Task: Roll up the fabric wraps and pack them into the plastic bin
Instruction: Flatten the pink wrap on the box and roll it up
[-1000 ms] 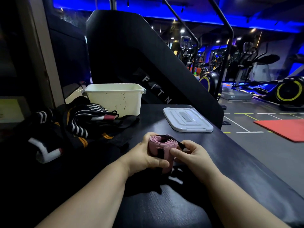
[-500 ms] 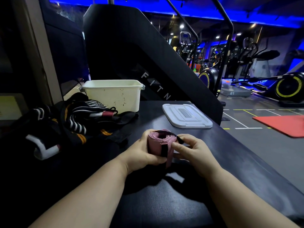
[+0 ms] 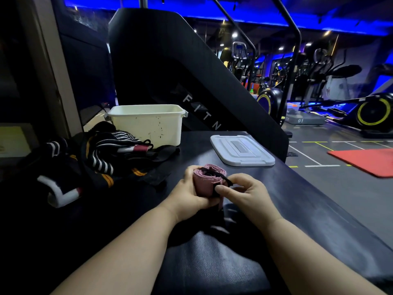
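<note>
Left hand (image 3: 190, 193) at frame centre, fingers curled round a rolled pink wrap (image 3: 205, 182), holding the roll upright just above the dark table (image 3: 308, 201). Right hand (image 3: 244, 193) just right of it, thumb and fingers pinching the wrap's black strap (image 3: 222, 178), which runs across the top of the roll and down its front (thin elastic loop or closure tab, cannot tell which). Loose pink tail hangs below the roll between the two hands.

Plastic bin (image 3: 146, 123), cream, sits open-topped at upper left of centre on the far part of the table; inside not visible from this angle. White lid (image 3: 241, 150) lies flat right of the bin, apart from it. Pile of unrolled wraps (image 3: 95, 160) at left of frame, black with white stripes and yellow-orange bands, touching the bin's near side. One white-ended piece sticks out at lower left of the pile.

Black stair machine (image 3: 170, 67) rises behind the bin. Red mat (image 3: 365, 161) on the floor at right edge; exercise bikes in the blue-lit background.
</note>
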